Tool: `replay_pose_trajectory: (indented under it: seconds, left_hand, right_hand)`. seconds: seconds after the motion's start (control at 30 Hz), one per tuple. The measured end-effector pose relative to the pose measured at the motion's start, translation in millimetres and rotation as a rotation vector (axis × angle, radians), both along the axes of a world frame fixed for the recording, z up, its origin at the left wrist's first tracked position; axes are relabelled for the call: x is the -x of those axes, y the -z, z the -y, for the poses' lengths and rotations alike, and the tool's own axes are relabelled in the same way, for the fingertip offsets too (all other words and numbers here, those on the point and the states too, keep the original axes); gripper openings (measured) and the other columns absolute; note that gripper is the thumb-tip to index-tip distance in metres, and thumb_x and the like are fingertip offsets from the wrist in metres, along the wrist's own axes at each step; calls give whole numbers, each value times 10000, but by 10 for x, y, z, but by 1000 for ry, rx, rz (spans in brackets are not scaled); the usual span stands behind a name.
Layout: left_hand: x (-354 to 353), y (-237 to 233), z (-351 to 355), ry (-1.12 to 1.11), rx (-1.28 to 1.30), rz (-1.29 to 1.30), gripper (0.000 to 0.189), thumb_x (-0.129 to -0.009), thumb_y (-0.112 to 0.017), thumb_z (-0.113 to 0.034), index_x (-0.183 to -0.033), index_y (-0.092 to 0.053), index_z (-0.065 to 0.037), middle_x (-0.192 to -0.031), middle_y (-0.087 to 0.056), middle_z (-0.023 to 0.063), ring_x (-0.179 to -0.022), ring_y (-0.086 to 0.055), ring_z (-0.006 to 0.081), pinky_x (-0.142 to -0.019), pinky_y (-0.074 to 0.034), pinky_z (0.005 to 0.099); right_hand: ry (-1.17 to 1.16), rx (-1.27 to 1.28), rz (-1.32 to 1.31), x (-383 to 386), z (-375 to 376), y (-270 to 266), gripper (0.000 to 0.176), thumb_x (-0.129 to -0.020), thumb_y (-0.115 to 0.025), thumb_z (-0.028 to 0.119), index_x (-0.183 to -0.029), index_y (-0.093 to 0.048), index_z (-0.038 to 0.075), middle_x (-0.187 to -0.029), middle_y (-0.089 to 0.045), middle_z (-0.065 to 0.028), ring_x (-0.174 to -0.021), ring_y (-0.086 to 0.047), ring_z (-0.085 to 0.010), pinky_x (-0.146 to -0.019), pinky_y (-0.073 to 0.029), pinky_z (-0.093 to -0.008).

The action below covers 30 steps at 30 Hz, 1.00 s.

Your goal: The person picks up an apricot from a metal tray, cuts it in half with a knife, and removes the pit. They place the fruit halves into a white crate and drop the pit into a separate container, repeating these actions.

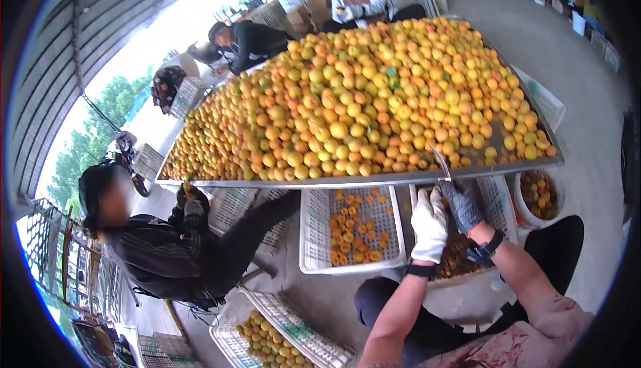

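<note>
My left hand (429, 228), in a white glove, is just below the metal tray's front edge. Its fingers stretch forward, slightly apart, and no fruit shows in them. Beside it on the right, my right hand (462, 205) wears a grey glove and is closed on a knife (441, 161). The curved blade points up over the tray rim. Both hands hang above a crate (499, 201) with dark, brownish contents (461, 254), partly covered by my arms. Directly ahead, the large metal tray (347, 182) is heaped with orange-yellow apricots (340, 114).
A white crate (304, 234) holds apricot halves (354, 228) to the left. At right stands a white bucket (561, 198) with fruit. A co-worker (160, 254) sits at left; two people are behind the tray. A tilted crate (294, 324) and another with apricots (267, 341) are lower left.
</note>
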State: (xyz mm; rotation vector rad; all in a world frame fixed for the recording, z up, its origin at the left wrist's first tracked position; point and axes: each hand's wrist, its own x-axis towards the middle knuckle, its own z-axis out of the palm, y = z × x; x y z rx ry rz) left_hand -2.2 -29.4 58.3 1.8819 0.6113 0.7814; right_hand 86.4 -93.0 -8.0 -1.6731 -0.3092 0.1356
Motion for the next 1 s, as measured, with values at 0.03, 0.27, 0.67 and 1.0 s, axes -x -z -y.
replay_pose_trajectory:
  seconds: [0.03, 0.27, 0.67, 1.0]
  left_hand:
    - [-15, 46, -7, -31, 45, 20, 216, -960, -472, -186, -1058, -555, -12, -820, -630, 180, -691, -599, 313, -639, -474, 365]
    - [-40, 288, -31, 15, 567, 360, 443, -987, -436, -216, -1343, -389, 43, -1219, -562, 197, -1085, -554, 253, -909, -435, 311]
    - [189, -59, -186, 533, 1336, 417, 349, -980, -361, -363, -962, -537, -62, -635, -488, 51, -527, -423, 166, -522, -362, 298]
    - [119, 37, -80, 453, 1361, 354, 427, -956, -402, -499, -960, -534, -93, -642, -516, 39, -503, -446, 174, -501, -368, 305]
  right_hand:
    - [2, -21, 105, 81, -61, -189, 215, -859, -654, 208, -973, -677, 27, -838, -678, -134, -721, -616, -160, -675, -471, -331]
    - [-64, 270, 655, 348, -75, -750, 229, -826, -655, 294, -900, -643, 77, -697, -606, -144, -647, -593, -333, -582, -452, -417]
    - [-241, -587, -333, 169, 86, -868, 270, -886, -641, 310, -1003, -631, 67, -833, -629, -18, -807, -583, -87, -731, -486, -254]
    - [-264, -956, -533, 161, 104, -1229, 317, -915, -527, 400, -837, -555, 93, -530, -477, -22, -343, -393, -124, -325, -331, -257]
